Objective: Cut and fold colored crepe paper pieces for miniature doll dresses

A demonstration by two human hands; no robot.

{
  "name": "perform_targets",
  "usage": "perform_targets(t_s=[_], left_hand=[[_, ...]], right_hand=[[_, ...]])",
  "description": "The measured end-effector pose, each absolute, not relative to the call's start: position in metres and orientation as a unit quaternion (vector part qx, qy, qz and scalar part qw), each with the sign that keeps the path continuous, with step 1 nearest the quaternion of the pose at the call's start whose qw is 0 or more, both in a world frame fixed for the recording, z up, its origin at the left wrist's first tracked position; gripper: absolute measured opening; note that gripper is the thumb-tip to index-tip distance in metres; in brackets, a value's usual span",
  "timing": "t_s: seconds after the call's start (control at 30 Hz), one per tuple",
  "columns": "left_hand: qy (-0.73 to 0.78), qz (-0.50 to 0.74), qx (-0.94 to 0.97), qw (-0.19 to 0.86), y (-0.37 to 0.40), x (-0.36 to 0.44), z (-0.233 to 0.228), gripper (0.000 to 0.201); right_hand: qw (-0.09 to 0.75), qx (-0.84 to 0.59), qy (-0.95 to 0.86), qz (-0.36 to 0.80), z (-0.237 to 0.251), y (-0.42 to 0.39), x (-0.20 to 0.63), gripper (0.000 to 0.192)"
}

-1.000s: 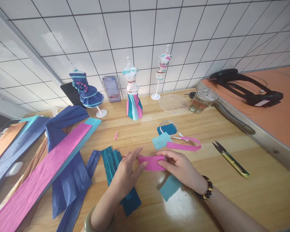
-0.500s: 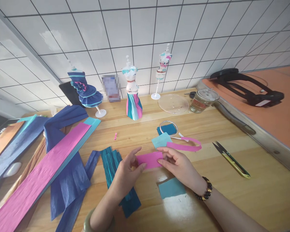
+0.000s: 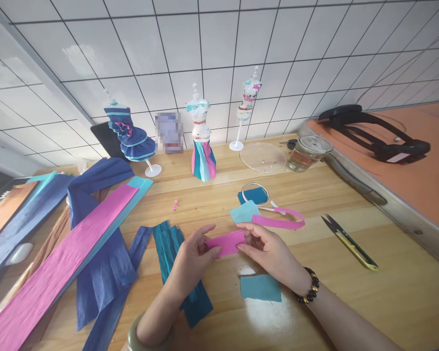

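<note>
A small pink crepe paper piece point(image 3: 227, 243) is stretched between my two hands just above the table. My left hand point(image 3: 195, 256) pinches its left end between thumb and fingers. At the other end, the thumb and fingers of my right hand point(image 3: 270, 251) close on it. Below my right hand lies a light teal paper piece point(image 3: 260, 287). Pleated dark teal crepe paper point(image 3: 168, 248) passes beneath my left forearm. Just beyond my hands are a pale blue paper piece point(image 3: 245, 211) and a curved pink paper strip point(image 3: 278, 222).
Yellow-handled thread snips point(image 3: 351, 243) lie at the right. Three small dress forms stand behind: a blue-dressed one point(image 3: 129, 129), a striped-skirted one point(image 3: 201, 136) and a bare-standed one point(image 3: 247, 100). A tape roll point(image 3: 244, 195), glass jar point(image 3: 305, 155) and long pink crepe strip point(image 3: 66, 253) surround them.
The pink paper piece tilts slightly and looks narrower between my fingers. Both hands keep hold of it in nearly the same place. The view has shifted a little.
</note>
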State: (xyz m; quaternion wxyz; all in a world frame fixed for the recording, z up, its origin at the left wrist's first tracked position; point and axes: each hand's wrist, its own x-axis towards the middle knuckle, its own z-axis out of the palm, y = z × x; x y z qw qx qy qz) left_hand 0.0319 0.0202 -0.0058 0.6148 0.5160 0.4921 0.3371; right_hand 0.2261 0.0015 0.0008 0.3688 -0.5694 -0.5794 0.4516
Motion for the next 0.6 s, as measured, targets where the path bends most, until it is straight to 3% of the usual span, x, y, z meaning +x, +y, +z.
perform_targets(t_s=[0.2, 0.6], left_hand=[[0.489, 0.337, 0.516, 0.617, 0.0209, 0.0305, -0.0092, 0.051], [0.477, 0.318, 0.514, 0.639, 0.0203, 0.0314, -0.0072, 0.052]], right_hand=[[0.397, -0.549, -0.569, 0.466, 0.0033, 0.0010, 0.2265, 0.024], [0.360, -0.556, -0.602, 0.445, 0.0030, 0.0016, 0.2277, 0.013]])
